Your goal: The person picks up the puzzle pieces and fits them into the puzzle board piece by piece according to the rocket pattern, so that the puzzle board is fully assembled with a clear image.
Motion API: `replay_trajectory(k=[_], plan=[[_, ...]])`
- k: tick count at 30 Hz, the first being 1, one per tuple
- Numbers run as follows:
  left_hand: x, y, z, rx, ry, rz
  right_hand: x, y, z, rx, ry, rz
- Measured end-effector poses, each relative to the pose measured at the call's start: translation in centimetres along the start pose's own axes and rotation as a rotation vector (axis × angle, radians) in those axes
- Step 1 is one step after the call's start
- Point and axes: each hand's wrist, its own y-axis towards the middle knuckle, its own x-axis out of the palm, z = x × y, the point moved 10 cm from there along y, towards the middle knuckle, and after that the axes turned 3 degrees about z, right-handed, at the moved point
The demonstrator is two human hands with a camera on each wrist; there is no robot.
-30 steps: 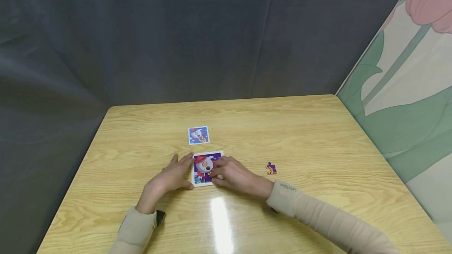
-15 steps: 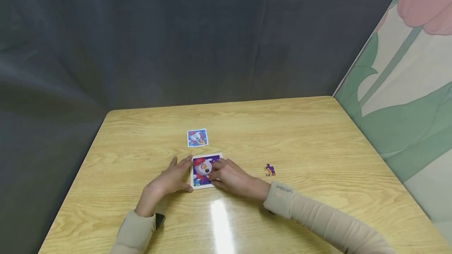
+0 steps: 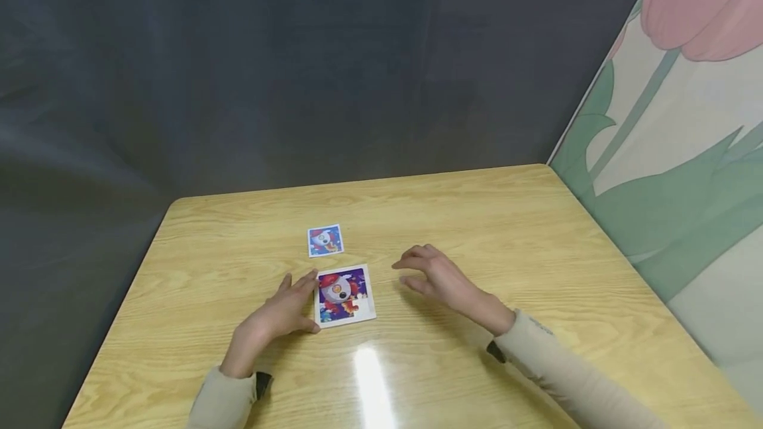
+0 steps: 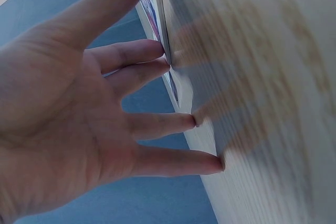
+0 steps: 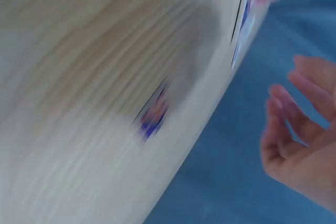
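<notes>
A square puzzle board [image 3: 338, 290] with a white border shows a cartoon picture; its lower right corner is bare white. My left hand [image 3: 277, 313] touches the board's left edge, thumb and fingers spread and mostly straight, as the left wrist view also shows. To the right of the board my right hand [image 3: 444, 283] is above the table, fingers loosely bent and holding nothing. A loose jigsaw piece [image 5: 154, 115], purple and orange, lies on the table in the right wrist view, blurred. In the head view the right hand hides it.
A small picture card [image 3: 325, 241] with the same cartoon lies behind the board. The wooden table [image 3: 477, 217] ends at a dark curtain [image 3: 298, 85] at the back. A flower-printed panel [image 3: 673, 151] stands along the right side.
My right hand has lifted off the board's lower right part and moved right, over the loose piece. The left hand stays at the board's left edge. The head view has shifted slightly.
</notes>
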Motion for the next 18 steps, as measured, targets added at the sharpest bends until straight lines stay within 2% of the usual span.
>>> replay_trajectory(k=[5, 9, 13, 18], plan=[[-0.1, -0.2, -0.1, -0.001, -0.002, -0.007, -1.1, -4.3, 4.4, 0.165, 0.044, -0.105], [-0.1, -0.2, -0.3, 0.002, 0.01, -0.005, -0.9, -7.1, 6.6, 0.242, 0.049, -0.155], [-0.1, -0.2, -0.3, 0.005, 0.0, -0.006, -0.8, -8.2, 7.4, 0.247, 0.036, -0.152], [-0.1, -0.1, -0.1, 0.011, -0.011, -0.01, -1.1, -8.1, 7.4, 0.209, 0.034, -0.113]])
